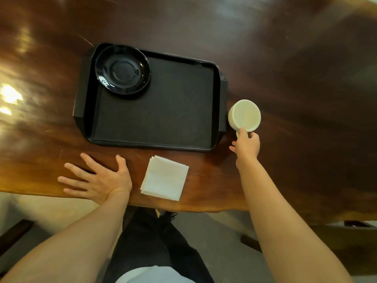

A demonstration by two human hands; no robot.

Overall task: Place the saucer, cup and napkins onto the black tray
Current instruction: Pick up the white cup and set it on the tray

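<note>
A black tray (pixel 155 121) lies on the dark wooden table. A black saucer (pixel 122 69) sits in the tray's far left corner. A white cup (pixel 244 115) stands on the table just off the tray's right edge. My right hand (pixel 245 145) pinches the cup's handle at its near side. A stack of white napkins (pixel 164 178) rests on the table in front of the tray. My left hand (pixel 95 179) lies flat, fingers spread, on the table to the left of the napkins, holding nothing.
The wooden table (pixel 285 78) stretches wide behind and to the right of the tray, with its near edge just below the napkins. Bright light glares on its left side. My legs and the floor show below the edge.
</note>
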